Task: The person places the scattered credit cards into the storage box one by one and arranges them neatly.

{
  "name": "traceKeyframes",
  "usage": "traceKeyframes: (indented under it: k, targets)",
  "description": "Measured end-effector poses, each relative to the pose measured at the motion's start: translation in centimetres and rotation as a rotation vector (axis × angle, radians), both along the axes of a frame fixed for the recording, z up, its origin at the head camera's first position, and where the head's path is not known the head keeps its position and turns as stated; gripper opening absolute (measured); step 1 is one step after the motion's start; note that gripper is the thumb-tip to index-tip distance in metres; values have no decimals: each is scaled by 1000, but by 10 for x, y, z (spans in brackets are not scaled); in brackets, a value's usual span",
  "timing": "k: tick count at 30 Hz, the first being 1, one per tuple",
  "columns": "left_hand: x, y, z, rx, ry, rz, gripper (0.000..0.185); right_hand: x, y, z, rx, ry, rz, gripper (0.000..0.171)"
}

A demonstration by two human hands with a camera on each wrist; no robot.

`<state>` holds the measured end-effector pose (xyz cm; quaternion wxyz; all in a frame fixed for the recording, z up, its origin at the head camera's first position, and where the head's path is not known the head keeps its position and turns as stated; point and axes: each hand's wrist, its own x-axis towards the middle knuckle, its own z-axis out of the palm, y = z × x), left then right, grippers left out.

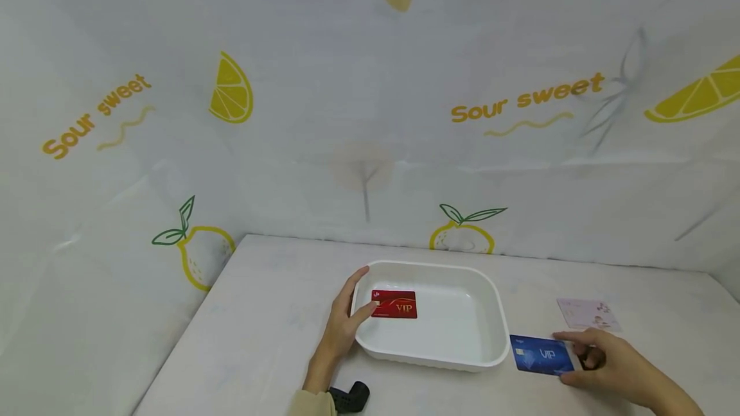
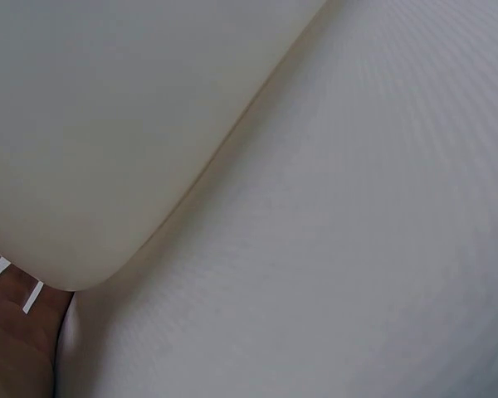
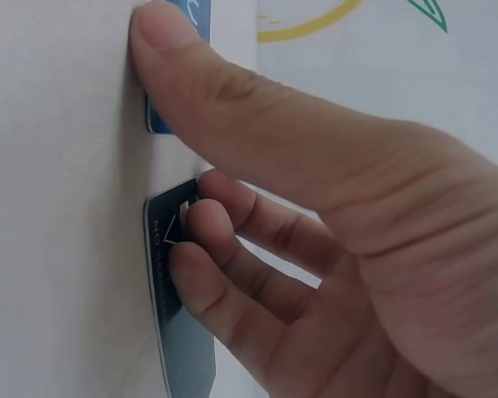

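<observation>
A left hand (image 1: 341, 326) steadies a white tray (image 1: 442, 332) while the right hand (image 1: 615, 364) pinches a blue card (image 1: 540, 357) edge to edge.
The left forearm comes up from below, its index finger stretched along the outside of the tray's rim and its thumb crossing over inside, gripping the wall; the thumb tip overlaps the left edge of a red card (image 1: 401, 308), though contact is unclear. The right arm reaches in from the lower right, index finger at the blue card's far edge, thumb at its near edge, the card projecting leftward from them to just beside the tray. The other fingers curl inward against a dark card (image 3: 187, 344). Beyond the right index finger lies a pale pink card (image 1: 584, 313).
</observation>
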<state>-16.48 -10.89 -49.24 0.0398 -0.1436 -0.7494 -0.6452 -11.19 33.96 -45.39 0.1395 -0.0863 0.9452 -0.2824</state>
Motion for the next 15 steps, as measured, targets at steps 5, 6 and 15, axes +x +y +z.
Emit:
traceKeyframes:
  k: [5,6,15]
  targets:
    - [0,0,0,-7,18,8,66,1,0,-2,55,54,-10,60]
    - [0,0,0,-9,21,8,66,0,1,-2,58,53,-13,59]
    - [1,0,1,-11,21,5,65,-5,2,-1,-6,-30,7,55]
